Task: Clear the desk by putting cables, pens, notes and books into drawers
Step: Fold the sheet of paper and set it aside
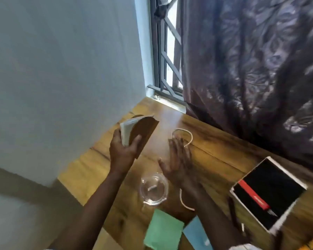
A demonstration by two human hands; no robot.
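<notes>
One head-worn view looks steeply down and forward, close over the desk (215, 159) toward the window (167, 56) corner.

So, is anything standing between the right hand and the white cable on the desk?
Nothing visible does. The right hand is open directly over the white cable, whose loop shows just beyond the fingertips. The clear glass dish sits beside the wrist, off to one side, not in between.

One desk (215, 159), its things counted.
There were two books, one brown book (143, 130) and one black book (271, 188); two notes, a green note (163, 230) and a blue note (195, 233); two pens, a red pen (251, 196) and a dark pen (232, 213); one white cable (190, 137); one glass bowl (154, 191).
</notes>
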